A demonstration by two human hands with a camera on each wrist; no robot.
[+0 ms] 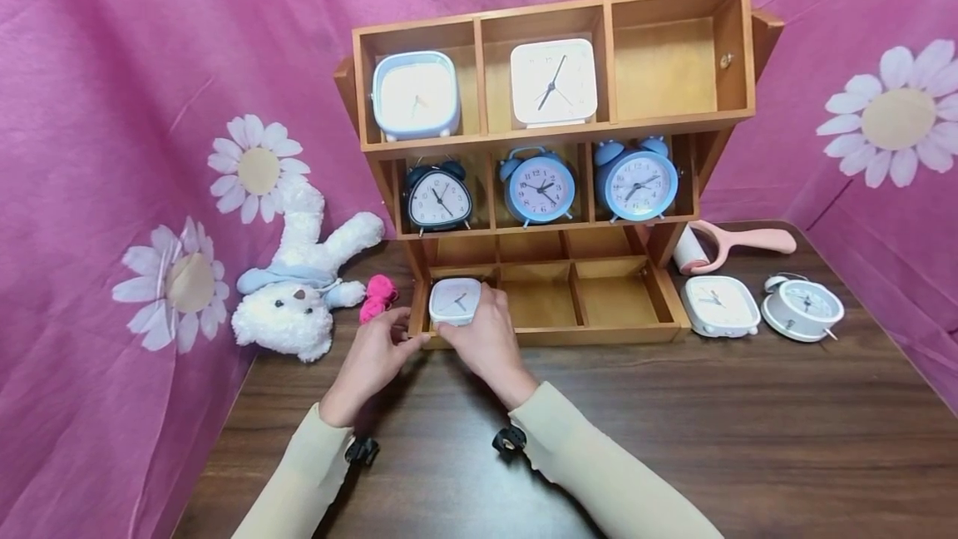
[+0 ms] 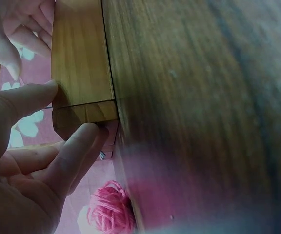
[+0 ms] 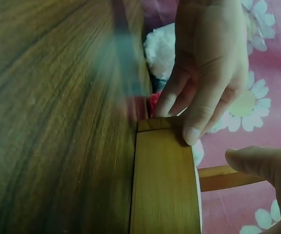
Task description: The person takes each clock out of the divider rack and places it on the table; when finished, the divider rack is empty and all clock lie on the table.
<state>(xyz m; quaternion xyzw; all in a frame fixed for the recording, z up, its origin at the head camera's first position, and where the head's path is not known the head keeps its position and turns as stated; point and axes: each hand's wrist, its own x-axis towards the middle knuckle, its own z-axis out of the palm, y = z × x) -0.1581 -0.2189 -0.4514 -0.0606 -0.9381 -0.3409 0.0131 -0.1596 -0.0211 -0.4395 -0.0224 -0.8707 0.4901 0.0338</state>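
Note:
A small white alarm clock (image 1: 454, 300) stands in the bottom left compartment of the wooden shelf unit (image 1: 599, 337). My right hand (image 1: 482, 335) is at its right side, the thumb reaching past its lower front; in the left wrist view the right hand (image 2: 21, 27) shows loosely spread fingers with nothing between them. The left hand (image 1: 377, 356) pinches the front left corner of the shelf's bottom tier, thumb over the top edge and fingers against the end, as the left wrist view shows. Both wrist views leave the clock's face hidden.
Upper tiers hold several clocks, among them a white square clock (image 1: 554, 81) and a black one (image 1: 439, 200). Right of the shelf are a lint roller (image 1: 741, 241) and two white clocks (image 1: 720, 306). Pink yarn (image 1: 377, 298) and a teddy bear (image 1: 288, 306) lie left.

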